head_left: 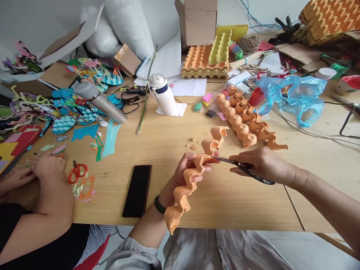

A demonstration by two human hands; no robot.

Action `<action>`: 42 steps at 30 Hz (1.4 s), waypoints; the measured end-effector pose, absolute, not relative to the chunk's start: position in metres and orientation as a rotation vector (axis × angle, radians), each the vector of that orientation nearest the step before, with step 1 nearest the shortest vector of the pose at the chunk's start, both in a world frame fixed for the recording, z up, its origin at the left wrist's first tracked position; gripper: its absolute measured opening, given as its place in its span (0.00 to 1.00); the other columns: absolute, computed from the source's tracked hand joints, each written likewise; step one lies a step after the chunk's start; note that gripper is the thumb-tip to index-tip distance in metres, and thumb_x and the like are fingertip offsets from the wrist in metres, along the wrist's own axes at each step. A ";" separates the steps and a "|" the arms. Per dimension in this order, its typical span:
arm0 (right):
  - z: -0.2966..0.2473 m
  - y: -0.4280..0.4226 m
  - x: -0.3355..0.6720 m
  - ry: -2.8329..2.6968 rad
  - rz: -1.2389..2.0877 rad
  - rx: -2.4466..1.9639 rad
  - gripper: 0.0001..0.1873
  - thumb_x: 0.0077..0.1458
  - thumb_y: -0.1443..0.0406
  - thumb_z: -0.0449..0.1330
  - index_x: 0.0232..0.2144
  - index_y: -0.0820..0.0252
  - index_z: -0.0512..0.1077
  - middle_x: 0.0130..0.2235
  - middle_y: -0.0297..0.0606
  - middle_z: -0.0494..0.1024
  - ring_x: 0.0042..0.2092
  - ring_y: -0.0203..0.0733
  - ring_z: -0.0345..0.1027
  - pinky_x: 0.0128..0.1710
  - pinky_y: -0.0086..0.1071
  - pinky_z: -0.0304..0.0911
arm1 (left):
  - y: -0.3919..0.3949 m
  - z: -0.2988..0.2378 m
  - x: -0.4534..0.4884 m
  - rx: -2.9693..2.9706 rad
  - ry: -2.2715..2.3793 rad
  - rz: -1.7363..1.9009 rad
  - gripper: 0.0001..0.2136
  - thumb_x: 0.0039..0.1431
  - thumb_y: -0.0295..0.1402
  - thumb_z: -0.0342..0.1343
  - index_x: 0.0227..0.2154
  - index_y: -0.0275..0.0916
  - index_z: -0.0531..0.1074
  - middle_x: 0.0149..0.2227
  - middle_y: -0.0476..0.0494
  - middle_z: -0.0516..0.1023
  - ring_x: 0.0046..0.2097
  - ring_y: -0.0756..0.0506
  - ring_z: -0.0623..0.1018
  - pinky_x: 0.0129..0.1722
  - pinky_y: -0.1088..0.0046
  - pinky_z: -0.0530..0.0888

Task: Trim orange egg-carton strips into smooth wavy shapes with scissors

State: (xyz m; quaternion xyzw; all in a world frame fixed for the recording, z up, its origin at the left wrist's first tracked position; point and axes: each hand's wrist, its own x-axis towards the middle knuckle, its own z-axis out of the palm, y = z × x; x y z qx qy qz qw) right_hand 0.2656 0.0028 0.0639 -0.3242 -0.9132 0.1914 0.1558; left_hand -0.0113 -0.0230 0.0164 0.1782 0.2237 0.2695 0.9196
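My left hand [188, 167] is closed around an orange egg-carton strip [194, 176], lifting it off the table [225, 198] so the blades can reach it. My right hand [260, 163] grips scissors [242, 168], tips touching the strip's upper part. A second cut strip [244, 122] lies just beyond, a phone [137, 190] to the left. A co-worker's hands [42, 168] rest near red scissors [77, 171], well apart.
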 end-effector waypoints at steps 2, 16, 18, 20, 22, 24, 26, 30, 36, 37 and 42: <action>0.057 0.003 0.262 -2.627 0.134 -0.849 0.17 0.68 0.56 0.57 0.43 0.61 0.80 0.25 0.34 0.77 0.24 0.35 0.66 0.25 0.32 0.51 | -0.020 0.014 -0.009 0.252 0.382 0.554 0.30 0.52 0.47 0.53 0.53 0.31 0.73 0.23 0.52 0.67 0.14 0.56 0.52 0.09 0.80 0.45; 0.029 0.007 0.261 -2.550 0.378 -1.677 0.26 0.61 0.43 0.58 0.42 0.56 0.80 0.26 0.37 0.79 0.25 0.39 0.67 0.23 0.31 0.45 | -0.018 0.023 -0.010 0.521 0.794 1.117 0.22 0.54 0.44 0.58 0.47 0.35 0.78 0.39 0.43 0.79 0.27 0.54 0.70 0.19 0.82 0.66; 0.037 0.006 0.257 -2.495 0.864 -1.708 0.27 0.58 0.40 0.59 0.42 0.55 0.79 0.25 0.34 0.76 0.25 0.38 0.67 0.24 0.29 0.52 | -0.018 0.017 -0.006 0.599 0.837 1.178 0.22 0.54 0.45 0.59 0.47 0.36 0.78 0.40 0.45 0.79 0.29 0.53 0.72 0.22 0.80 0.68; 0.047 0.005 0.254 -2.299 1.336 -1.686 0.29 0.57 0.39 0.59 0.42 0.56 0.77 0.27 0.34 0.75 0.27 0.38 0.67 0.25 0.29 0.59 | -0.018 0.013 -0.003 0.683 0.867 1.229 0.21 0.54 0.44 0.60 0.47 0.38 0.78 0.41 0.46 0.80 0.31 0.52 0.73 0.27 0.78 0.70; 0.056 0.004 0.250 -2.104 1.595 -1.624 0.31 0.56 0.38 0.60 0.41 0.59 0.76 0.28 0.34 0.72 0.29 0.37 0.67 0.26 0.30 0.64 | -0.019 0.010 -0.001 0.776 0.900 1.250 0.20 0.55 0.44 0.60 0.47 0.39 0.78 0.42 0.46 0.81 0.34 0.49 0.75 0.31 0.74 0.72; 0.064 0.002 0.247 -1.992 1.721 -1.558 0.32 0.54 0.38 0.61 0.40 0.60 0.75 0.27 0.31 0.66 0.29 0.36 0.64 0.26 0.30 0.68 | -0.020 0.010 0.001 0.862 0.935 1.248 0.20 0.55 0.44 0.61 0.48 0.42 0.78 0.46 0.44 0.82 0.40 0.44 0.78 0.37 0.70 0.74; 0.070 -0.002 0.244 -1.946 1.798 -1.491 0.32 0.54 0.38 0.62 0.38 0.61 0.74 0.25 0.28 0.61 0.27 0.34 0.61 0.26 0.31 0.70 | -0.022 0.011 0.001 0.932 0.952 1.252 0.19 0.55 0.44 0.61 0.49 0.44 0.79 0.51 0.43 0.81 0.49 0.40 0.78 0.44 0.66 0.75; 0.079 -0.010 0.236 -1.897 1.865 -1.442 0.32 0.54 0.36 0.60 0.27 0.59 0.66 0.24 0.28 0.63 0.23 0.33 0.63 0.24 0.31 0.68 | -0.025 0.009 0.002 1.020 0.921 1.282 0.24 0.56 0.44 0.64 0.54 0.42 0.76 0.56 0.40 0.79 0.58 0.39 0.76 0.57 0.63 0.72; 0.085 -0.013 0.229 -1.844 1.889 -1.529 0.37 0.54 0.33 0.57 0.33 0.62 0.73 0.21 0.30 0.68 0.21 0.36 0.66 0.20 0.31 0.64 | -0.028 0.005 0.003 1.056 0.907 1.308 0.26 0.58 0.41 0.66 0.59 0.41 0.73 0.60 0.39 0.77 0.60 0.40 0.76 0.58 0.67 0.73; 0.084 -0.014 0.228 -1.845 1.893 -1.546 0.37 0.54 0.33 0.57 0.35 0.63 0.74 0.20 0.30 0.68 0.20 0.36 0.66 0.19 0.31 0.63 | -0.029 0.005 0.003 1.061 0.902 1.311 0.26 0.58 0.40 0.66 0.59 0.41 0.73 0.60 0.39 0.77 0.59 0.40 0.77 0.58 0.68 0.73; 0.083 -0.016 0.229 -1.771 1.923 -1.568 0.35 0.55 0.35 0.58 0.36 0.62 0.75 0.19 0.29 0.68 0.18 0.35 0.64 0.17 0.30 0.62 | -0.032 0.006 0.005 1.045 0.916 1.327 0.26 0.57 0.39 0.68 0.59 0.44 0.73 0.59 0.40 0.78 0.57 0.41 0.78 0.55 0.69 0.75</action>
